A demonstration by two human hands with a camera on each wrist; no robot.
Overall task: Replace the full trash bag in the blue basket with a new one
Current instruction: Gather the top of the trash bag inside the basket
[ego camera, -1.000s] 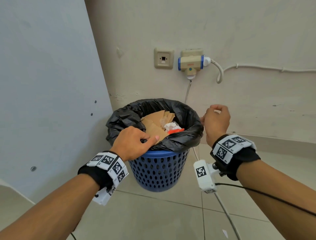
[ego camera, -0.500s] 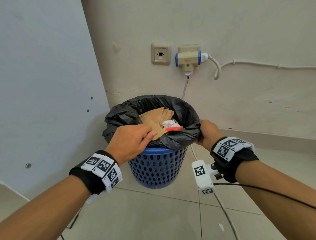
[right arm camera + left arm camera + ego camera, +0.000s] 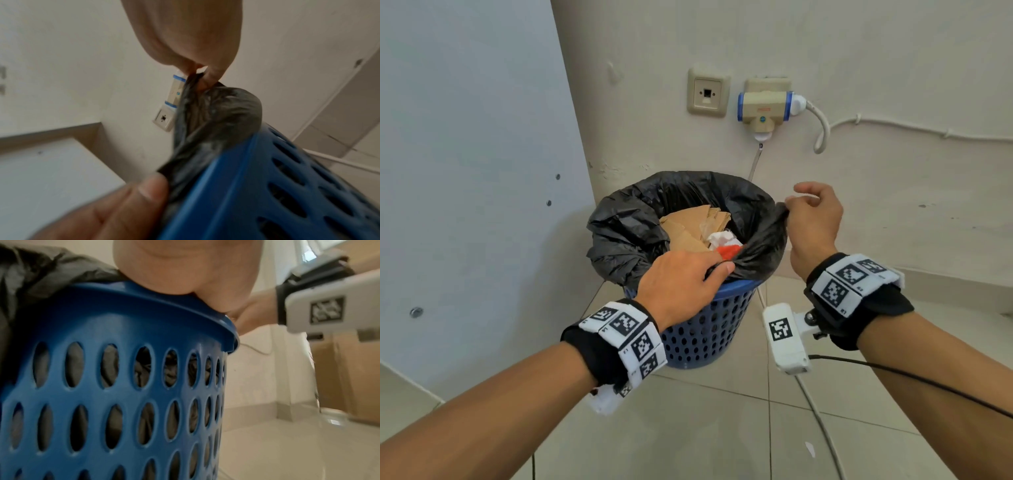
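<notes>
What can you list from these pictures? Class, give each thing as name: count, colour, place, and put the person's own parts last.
basket: one, blue, perforated, on the tiled floor by the wall.
trash bag: one, black, lining the basket, right edge lifted off the rim.
cardboard pieces: several, brown, inside the bag.
crumpled paper: one, white, inside the bag.
wall plate: one, beige, on the wall.
plug adapter: one, beige and blue, right of the plate.
cable: one, white, along the wall.
left hand: one, gripping the bag's near edge.
right hand: one, pinching the bag's right edge.
</notes>
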